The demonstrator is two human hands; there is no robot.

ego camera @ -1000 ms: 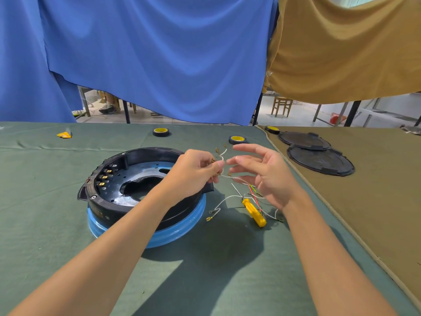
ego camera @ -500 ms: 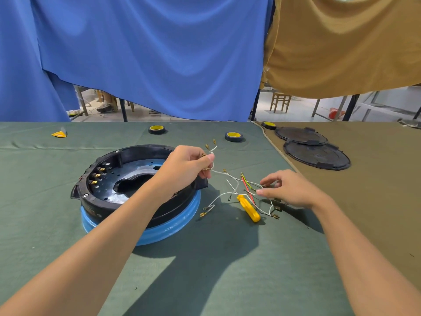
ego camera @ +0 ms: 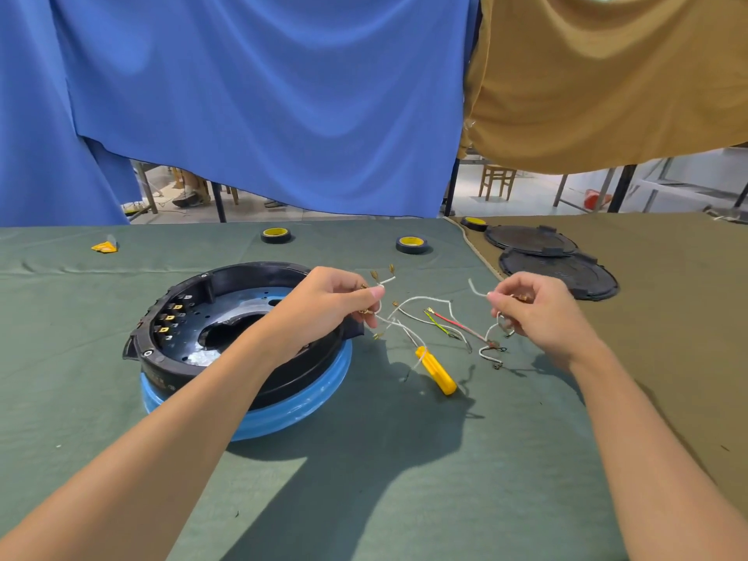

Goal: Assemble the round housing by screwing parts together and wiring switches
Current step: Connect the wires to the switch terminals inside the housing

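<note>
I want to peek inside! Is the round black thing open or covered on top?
Open: the round housing has no cover; its inside plate shows. Two black covers lie apart on the brown cloth.

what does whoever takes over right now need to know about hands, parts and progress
Left hand pinches a bunch of white wires with brass ends, beside the housing.
Right hand pinches one white wire, off the table.
Black housing sits open on a blue ring; brass terminals on its left inner wall show no wires.
Red wire, green wire and yellow tool lie between the hands.
Left: wire the terminals, fit the black lids at far right.
</note>
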